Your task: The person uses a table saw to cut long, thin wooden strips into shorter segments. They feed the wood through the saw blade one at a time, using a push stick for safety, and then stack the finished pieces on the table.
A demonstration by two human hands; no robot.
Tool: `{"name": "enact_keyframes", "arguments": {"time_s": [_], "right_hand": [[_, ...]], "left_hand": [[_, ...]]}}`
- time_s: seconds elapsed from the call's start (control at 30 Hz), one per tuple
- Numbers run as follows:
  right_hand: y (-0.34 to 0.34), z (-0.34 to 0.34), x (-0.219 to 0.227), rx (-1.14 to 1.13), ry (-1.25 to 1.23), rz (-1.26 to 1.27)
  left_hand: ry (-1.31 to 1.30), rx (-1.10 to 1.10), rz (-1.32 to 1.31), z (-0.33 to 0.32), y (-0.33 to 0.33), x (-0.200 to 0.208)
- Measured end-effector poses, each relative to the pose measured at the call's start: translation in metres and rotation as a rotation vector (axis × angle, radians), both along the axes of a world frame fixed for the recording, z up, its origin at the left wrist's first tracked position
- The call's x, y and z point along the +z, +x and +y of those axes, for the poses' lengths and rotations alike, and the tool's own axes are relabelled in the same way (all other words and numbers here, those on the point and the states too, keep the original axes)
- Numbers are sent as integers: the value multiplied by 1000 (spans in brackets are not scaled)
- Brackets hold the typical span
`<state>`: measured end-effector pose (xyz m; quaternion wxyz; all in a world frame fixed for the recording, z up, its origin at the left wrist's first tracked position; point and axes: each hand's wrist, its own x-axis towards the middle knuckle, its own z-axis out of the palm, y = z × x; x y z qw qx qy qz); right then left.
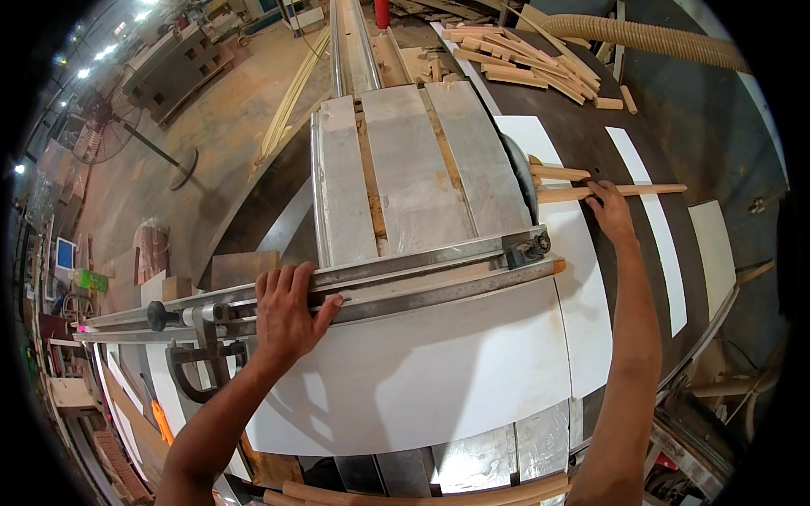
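My left hand (289,314) lies over the metal fence rail (422,261) of a sliding table saw, fingers curled across the rail and a thin wooden strip clamped along it. My right hand (611,211) reaches out to the right of the saw blade guard (521,173) and pinches a narrow wooden stick (650,190) lying on the dark table top. A second, shorter stick (558,173) lies just above it by the blade. The grey sliding carriage (405,169) stretches away from the rail.
A pile of cut wooden sticks (523,59) sits at the far end of the table, under a ribbed dust hose (650,38). White panels (422,371) cover the near table. A standing fan (105,126) and stacked boards are on the floor at left.
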<state>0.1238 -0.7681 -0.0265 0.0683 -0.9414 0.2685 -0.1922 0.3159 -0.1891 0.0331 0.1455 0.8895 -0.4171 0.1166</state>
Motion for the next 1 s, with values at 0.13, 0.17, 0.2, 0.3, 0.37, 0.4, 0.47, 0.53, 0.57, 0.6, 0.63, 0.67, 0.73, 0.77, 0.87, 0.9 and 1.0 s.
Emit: {"name": "enact_keyframes", "arguments": {"time_s": [0.13, 0.17, 0.2, 0.3, 0.37, 0.4, 0.47, 0.53, 0.57, 0.6, 0.63, 0.67, 0.73, 0.77, 0.87, 0.9, 1.0], "right_hand": [[-9, -2, 2, -12, -30, 6], [-13, -2, 3, -13, -39, 10], [-13, 2, 8, -42, 15, 36], [-33, 20, 19, -100, 73, 81], [-69, 18, 9, -100, -25, 66], [-93, 14, 3, -96, -26, 58], [-138, 17, -9, -78, -27, 48], [-162, 50, -11, -123, 86, 36], [-179, 67, -12, -140, 127, 4], [-190, 87, -14, -160, 74, 5], [-199, 109, -15, -233, 111, 30], [-210, 131, -16, -255, 129, 6], [-224, 167, -16, -260, 169, -18], [-231, 183, -16, -245, 192, -13], [-236, 228, -15, -214, 128, 28], [-235, 246, -14, -200, 94, 36], [-222, 306, -8, -171, 163, 23]], "left_hand": [[7, 4, 6, 0, 0, 0], [1, -4, 2, -1, 0, 0], [-4, 0, -1, 1, 0, 0], [7, 23, 32, 5, -1, 1], [1, 18, 48, 5, -3, 4], [-6, 9, 57, 3, -3, 5], [-44, -12, 35, 2, -2, 1], [-39, 1, 44, 7, -3, 2], [-65, -5, 38, 7, -3, 2], [-84, -9, 32, 7, -2, -3], [-97, -13, 25, 9, -2, -5], [-93, -1, 23, 9, -3, -6], [-165, -46, 1, 9, 1, -6], [-199, -68, -8, 11, 0, -7], [-324, -77, -5, 19, -16, -15], [-387, -83, -17, 23, -28, -21], [-449, -50, 302, 42, -104, -36]]}}
